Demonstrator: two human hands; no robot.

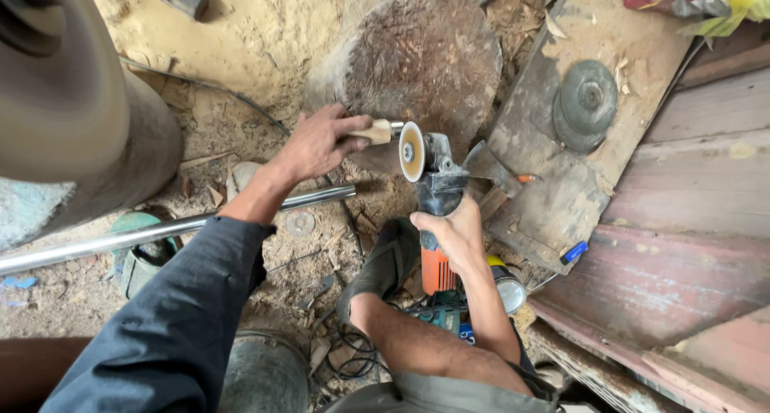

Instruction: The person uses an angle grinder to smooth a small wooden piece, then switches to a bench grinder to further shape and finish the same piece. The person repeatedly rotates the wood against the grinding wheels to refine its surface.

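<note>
My left hand [317, 144] grips a small wooden piece [374, 131] with a metal end and presses that end against the tan sanding disc [411, 151] of an angle grinder [437, 196]. My right hand [455, 235] is closed round the grinder's black and orange body, holding it upright near my foot in a dark sandal [383, 265]. The disc faces left, towards the wooden piece. A round tree stump [425, 52] stands just behind both hands.
A shiny metal pipe [160, 232] lies across the sandy ground at left. A large grey drum [72, 100] fills the upper left. Grey grinding discs [585, 104] rest on a dusty board at right, beside reddish planks [690, 220]. Cables and scrap litter the ground.
</note>
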